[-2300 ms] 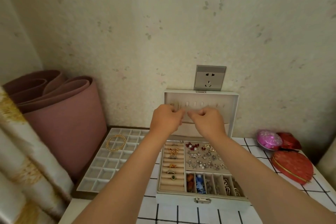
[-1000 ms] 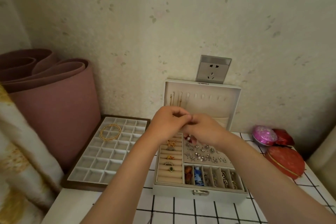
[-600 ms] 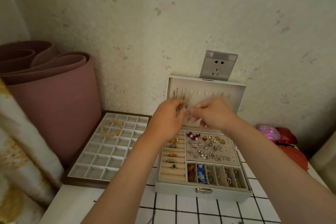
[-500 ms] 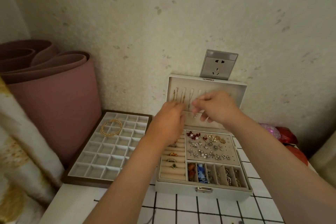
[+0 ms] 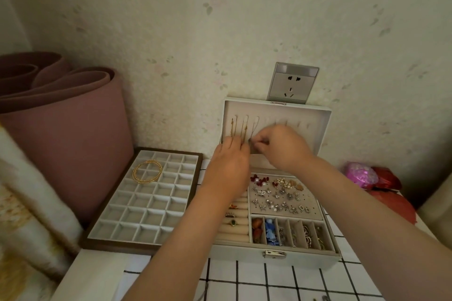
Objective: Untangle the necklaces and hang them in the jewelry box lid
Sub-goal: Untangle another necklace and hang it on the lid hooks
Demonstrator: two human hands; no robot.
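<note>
The white jewelry box (image 5: 274, 254) stands open with its lid (image 5: 308, 127) upright against the wall. Three thin chains hang from the lid's left hooks: two gold necklaces (image 5: 231, 127) (image 5: 244, 128) and a silver necklace (image 5: 255, 128). My right hand (image 5: 281, 148) pinches the lower end of the silver necklace between thumb and forefinger. My left hand (image 5: 228, 162) reaches up beside it, its fingers fairly straight against the lid's pocket under the gold chains. Another gold necklace (image 5: 147, 171) lies coiled in the grid tray (image 5: 144, 230) to the left.
The box's base holds rings, earrings and small trinkets. A rolled pink mat (image 5: 66, 139) stands left of the tray. A wall socket (image 5: 292, 83) sits above the lid. A pink ball (image 5: 360, 175) and a red heart box (image 5: 392, 205) lie right.
Both hands rose from over the box base to the lid. A third chain now hangs on a hook, and my right hand has dropped to its lower end.
</note>
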